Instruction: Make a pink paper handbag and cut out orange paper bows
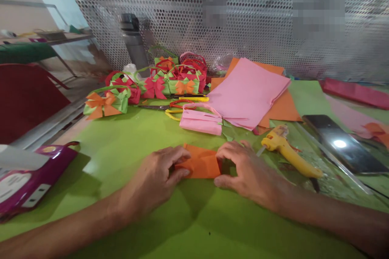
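A folded piece of orange paper (203, 162) lies between my hands above the green tabletop. My left hand (161, 172) pinches its left end between thumb and fingers. At the other end, the fingers and thumb of my right hand (244, 170) curl around the paper's right edge. Just beyond the orange piece sits a small pink paper bag (200, 122) with a handle, lying on its side. To the right of my right hand rests a yellow glue gun (288, 151), its nozzle pointing left.
Small decorated paper bags (154, 87) stand at the back left, near scissors (154, 107) and a yellow cutter (194, 98). Pink sheets (246, 89) overlap orange ones. A phone (346, 143) lies at right, a purple tissue pack (39, 178) at left, a grey bottle (133, 42) behind.
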### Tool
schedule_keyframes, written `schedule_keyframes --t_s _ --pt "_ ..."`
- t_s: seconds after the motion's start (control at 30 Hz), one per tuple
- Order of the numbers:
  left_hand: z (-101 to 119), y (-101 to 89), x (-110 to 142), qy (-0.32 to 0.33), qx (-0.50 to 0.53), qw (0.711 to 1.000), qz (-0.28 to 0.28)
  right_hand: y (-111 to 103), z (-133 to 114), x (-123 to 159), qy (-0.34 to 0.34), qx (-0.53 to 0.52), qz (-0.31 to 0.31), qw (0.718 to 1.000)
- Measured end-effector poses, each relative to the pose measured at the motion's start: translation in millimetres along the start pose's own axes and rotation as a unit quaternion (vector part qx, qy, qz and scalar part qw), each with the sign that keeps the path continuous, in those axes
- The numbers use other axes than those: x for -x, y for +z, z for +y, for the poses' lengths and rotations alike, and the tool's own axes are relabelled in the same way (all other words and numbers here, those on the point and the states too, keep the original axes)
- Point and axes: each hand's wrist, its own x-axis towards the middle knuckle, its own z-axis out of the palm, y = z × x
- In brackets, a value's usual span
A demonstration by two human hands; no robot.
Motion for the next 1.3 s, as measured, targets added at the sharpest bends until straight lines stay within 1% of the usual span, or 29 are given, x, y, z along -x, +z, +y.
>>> schedule_keyframes --t_s 0.13,0.23,0.37,0.43,0.5,0.57,0.67,0.73,0.8,0.93,1.13,1.3 --pt "-1 2.6 -2 0.025 -0.024 0.999 0.009 -4 2 -1 0.007 -0.001 -0.002 1.0" --pt "0 2.6 -1 0.031 -0.024 0.999 0.017 -5 4 -1 -0.007 0.012 -0.001 1.0" --pt "1 -1.9 4 -0.011 0.006 1.0 0.012 -5 4 -2 -0.028 0.025 -0.018 0.999" --pt "1 -4.8 7 -0.035 0.014 0.999 0.016 -3 4 -2 -0.028 0.026 -0.013 0.999" --pt "1 -7.4 9 -0.042 0.001 0.999 0.015 0 4 -2 -0.028 0.024 0.002 0.999" --pt "2 -8.8 10 -0.031 -0.022 0.999 0.008 4 6 -3 -0.036 0.016 0.019 0.999" --pt "4 -7.7 10 0.007 -0.052 0.999 0.0 10 8 -3 -0.064 -0.002 0.037 0.997" --pt "5 -4.9 9 0.036 -0.068 0.997 0.006 11 9 -3 -0.074 -0.006 0.044 0.996" --pt "5 -1.6 7 0.055 -0.087 0.994 0.024 12 10 -4 -0.073 0.0 0.048 0.996" --pt "5 2.5 6 0.059 -0.131 0.988 0.048 12 8 -5 -0.063 0.015 0.055 0.996" --pt "7 1.3 5 0.067 -0.145 0.986 0.05 11 6 -6 -0.046 0.015 0.05 0.998" --pt "3 -0.1 7 0.072 -0.13 0.987 0.054 12 9 -6 -0.081 -0.009 0.05 0.995"
